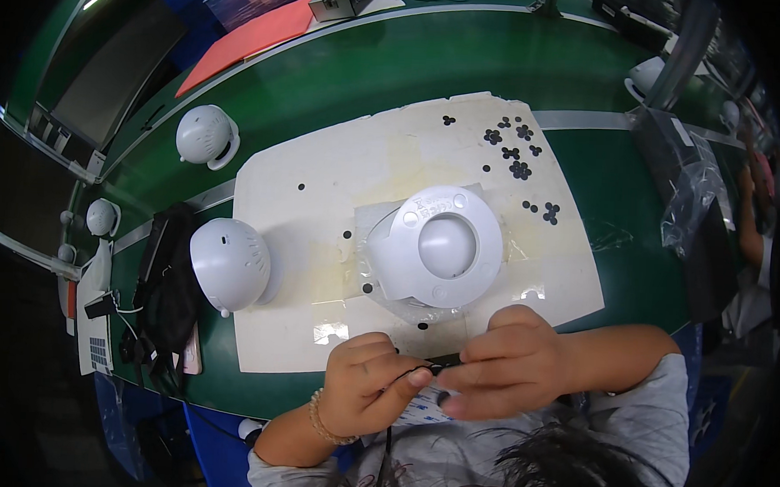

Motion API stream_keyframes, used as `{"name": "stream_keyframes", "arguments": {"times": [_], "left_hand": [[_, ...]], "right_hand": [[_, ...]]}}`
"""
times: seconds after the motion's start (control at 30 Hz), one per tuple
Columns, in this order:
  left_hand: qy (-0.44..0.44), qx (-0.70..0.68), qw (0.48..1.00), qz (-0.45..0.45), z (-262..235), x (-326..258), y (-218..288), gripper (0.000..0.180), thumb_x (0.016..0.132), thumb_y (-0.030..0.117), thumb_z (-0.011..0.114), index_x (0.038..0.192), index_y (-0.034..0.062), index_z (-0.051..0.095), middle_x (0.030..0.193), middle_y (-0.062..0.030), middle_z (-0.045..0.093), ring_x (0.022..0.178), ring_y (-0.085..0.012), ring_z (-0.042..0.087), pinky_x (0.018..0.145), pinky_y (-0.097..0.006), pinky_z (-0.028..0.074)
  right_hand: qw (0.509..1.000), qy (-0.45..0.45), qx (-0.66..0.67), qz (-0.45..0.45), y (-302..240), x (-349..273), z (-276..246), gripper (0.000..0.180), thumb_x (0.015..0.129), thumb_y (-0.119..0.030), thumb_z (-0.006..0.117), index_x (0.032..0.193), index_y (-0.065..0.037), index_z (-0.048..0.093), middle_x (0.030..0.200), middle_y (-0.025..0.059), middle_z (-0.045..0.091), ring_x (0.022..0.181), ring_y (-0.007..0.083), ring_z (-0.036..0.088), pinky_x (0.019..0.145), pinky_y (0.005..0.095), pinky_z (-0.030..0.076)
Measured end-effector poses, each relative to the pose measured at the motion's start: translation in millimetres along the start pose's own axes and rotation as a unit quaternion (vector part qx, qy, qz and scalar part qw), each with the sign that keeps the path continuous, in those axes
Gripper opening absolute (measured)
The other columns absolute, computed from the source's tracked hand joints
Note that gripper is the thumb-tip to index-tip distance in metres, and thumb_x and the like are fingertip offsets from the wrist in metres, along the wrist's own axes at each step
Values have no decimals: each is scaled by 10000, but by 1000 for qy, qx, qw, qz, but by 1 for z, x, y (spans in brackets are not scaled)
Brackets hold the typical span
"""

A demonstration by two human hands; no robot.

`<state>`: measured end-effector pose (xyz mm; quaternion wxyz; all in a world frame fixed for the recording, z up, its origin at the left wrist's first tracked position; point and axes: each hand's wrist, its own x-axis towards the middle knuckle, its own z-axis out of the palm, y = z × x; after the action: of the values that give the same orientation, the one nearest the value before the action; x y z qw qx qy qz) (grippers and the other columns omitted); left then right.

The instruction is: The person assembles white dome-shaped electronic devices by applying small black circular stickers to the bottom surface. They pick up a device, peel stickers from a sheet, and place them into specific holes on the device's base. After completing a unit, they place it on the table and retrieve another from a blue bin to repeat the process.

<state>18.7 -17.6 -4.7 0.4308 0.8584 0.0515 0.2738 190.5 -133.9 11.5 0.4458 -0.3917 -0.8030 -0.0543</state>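
Observation:
Close to my body at the table's front edge, my left hand (pixel 368 386) is closed, thumb and forefinger pinching a small dark piece (pixel 438 368). My right hand (pixel 513 364) meets it there, fingers curled around the same spot; they hide most of the piece. Under the fingers shows part of a white sheet with blue marks (pixel 424 409). Just beyond my hands, a white rounded device (pixel 486 239) rests on a clear plastic bag, its ring-shaped base facing up with shallow round recesses. Small black round pads lie nearby, one pad (pixel 422 326) between device and hands.
A worn cream board (pixel 311 266) covers the green table. Several black pads (pixel 520 170) cluster at its far right. White devices (pixel 230 264) stand left, another device (pixel 207 135) farther back. A black bag (pixel 166 295) lies left; plastic wrap (pixel 692 191) is right.

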Motion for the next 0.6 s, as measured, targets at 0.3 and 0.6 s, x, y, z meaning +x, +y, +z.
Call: {"name": "stream_keyframes", "arguments": {"times": [0.3, 0.6], "left_hand": [[11, -12, 1000, 0, 3, 3, 3, 69, 732, 81, 622, 694, 22, 624, 499, -47, 467, 437, -185, 410, 421, -295, 320], [-17, -85, 996, -29, 4, 5, 1, 120, 765, 80, 590, 670, 7, 593, 523, -65, 470, 455, -199, 409, 442, -305, 320]], "right_hand": [[985, -4, 53, 166, -2, 5, 1, 404, 667, -105, 684, 1052, -127, 565, 803, 3, 571, 783, 153, 538, 675, 291, 362], [997, -32, 9, 65, 3, 0, -2, 347, 696, -109, 608, 1042, -114, 583, 839, -10, 595, 820, 141, 534, 669, 272, 364]]}}
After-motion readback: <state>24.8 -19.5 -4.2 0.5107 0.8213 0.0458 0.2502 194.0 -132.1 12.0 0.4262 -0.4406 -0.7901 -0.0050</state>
